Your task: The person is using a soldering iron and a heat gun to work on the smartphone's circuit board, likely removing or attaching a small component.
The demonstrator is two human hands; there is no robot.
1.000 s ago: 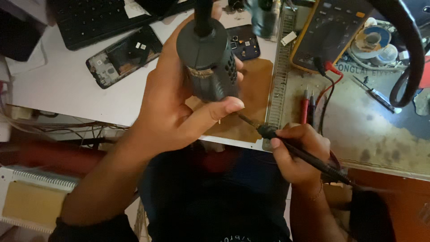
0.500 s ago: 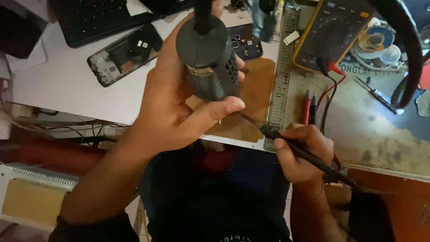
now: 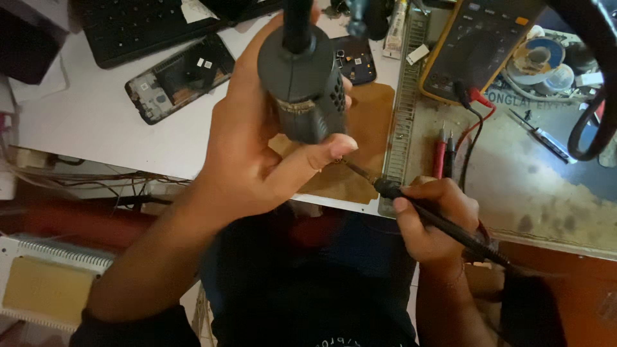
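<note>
My left hand (image 3: 257, 148) is clamped around a dark grey cylindrical tool body (image 3: 302, 83), held up above the near edge of the tabletop (image 3: 96, 122), while my right hand (image 3: 430, 218) is closed pen-fashion on a black soldering iron (image 3: 443, 222) whose tip meets the underside of that body beside my thumb. I judge the step to be work on a contact there; the next move calls for a steady tip. Beyond lie an opened phone (image 3: 177, 77), a brown mat (image 3: 366, 128) and a yellow multimeter (image 3: 475, 45).

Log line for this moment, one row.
left hand: grips dark grey handheld tool | right hand: holds soldering iron, tip at tool's lower end
</note>
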